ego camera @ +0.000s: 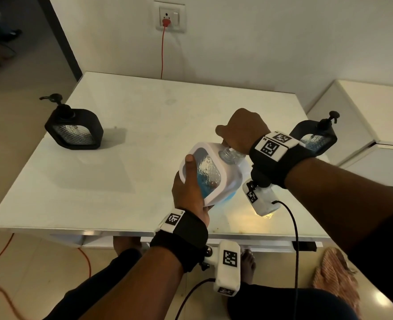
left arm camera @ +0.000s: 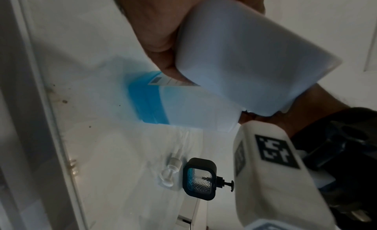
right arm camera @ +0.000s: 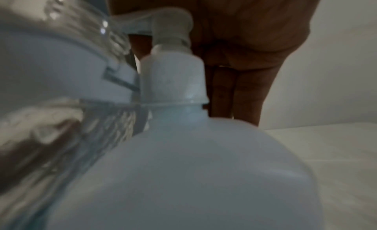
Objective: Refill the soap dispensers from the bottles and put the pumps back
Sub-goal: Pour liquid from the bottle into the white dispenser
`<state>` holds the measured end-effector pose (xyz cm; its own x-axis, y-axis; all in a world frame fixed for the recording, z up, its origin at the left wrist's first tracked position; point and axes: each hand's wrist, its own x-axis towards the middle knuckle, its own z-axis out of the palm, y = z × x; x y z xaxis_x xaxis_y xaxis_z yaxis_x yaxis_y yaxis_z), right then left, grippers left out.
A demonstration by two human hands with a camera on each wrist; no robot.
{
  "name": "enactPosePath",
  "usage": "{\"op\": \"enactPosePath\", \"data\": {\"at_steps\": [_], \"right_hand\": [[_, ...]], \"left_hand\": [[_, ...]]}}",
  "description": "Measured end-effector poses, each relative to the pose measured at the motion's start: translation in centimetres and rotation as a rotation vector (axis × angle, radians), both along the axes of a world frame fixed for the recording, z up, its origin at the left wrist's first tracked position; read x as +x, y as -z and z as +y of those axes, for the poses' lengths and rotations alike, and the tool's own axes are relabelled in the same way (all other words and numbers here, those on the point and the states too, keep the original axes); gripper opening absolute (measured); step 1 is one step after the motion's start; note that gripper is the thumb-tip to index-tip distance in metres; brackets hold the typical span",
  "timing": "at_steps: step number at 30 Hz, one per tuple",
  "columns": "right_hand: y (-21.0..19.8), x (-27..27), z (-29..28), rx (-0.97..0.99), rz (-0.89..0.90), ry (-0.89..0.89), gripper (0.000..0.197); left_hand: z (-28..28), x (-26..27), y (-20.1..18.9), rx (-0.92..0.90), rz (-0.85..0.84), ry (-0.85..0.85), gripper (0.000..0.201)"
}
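My left hand point(ego camera: 190, 183) grips a white soap dispenser point(ego camera: 216, 197) with a clear window, tilted above the table; its threaded neck point(ego camera: 227, 153) has no pump on it. Behind it stands a translucent refill bottle point(ego camera: 233, 183) with blue liquid low in it point(left arm camera: 151, 104). My right hand point(ego camera: 244, 130) is curled over that bottle's white pump head point(right arm camera: 173, 32), whose spout points at the dispenser's neck point(right arm camera: 81, 32). A loose white pump point(left arm camera: 171, 170) lies on the table beside a black dispenser point(left arm camera: 200, 179).
A black dispenser point(ego camera: 74, 129) with its pump on stands at the white table's point(ego camera: 121, 169) left edge, another point(ego camera: 315, 137) at the right behind my wrist. A white cabinet point(ego camera: 364, 125) is to the right, and a cloth point(ego camera: 334, 273) lies on the floor.
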<state>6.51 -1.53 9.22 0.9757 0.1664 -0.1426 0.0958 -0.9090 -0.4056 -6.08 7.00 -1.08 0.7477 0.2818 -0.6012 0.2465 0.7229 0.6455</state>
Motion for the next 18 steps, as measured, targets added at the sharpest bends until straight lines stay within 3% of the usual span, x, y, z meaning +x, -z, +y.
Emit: {"op": "enactPosePath", "data": {"at_steps": [6, 13, 18], "right_hand": [[-0.73, 0.08, 0.01, 0.079, 0.090, -0.026, 0.054], [-0.03, 0.15, -0.11, -0.025, 0.011, -0.007, 0.028], [-0.13, 0.14, 0.18, -0.027, 0.012, -0.026, 0.041]], "left_hand": [[0.27, -0.11, -0.12, 0.001, 0.008, 0.006, 0.053], [-0.02, 0.03, -0.01, -0.023, -0.007, 0.000, 0.049], [0.18, 0.03, -0.20, -0.013, 0.006, -0.005, 0.050]]}}
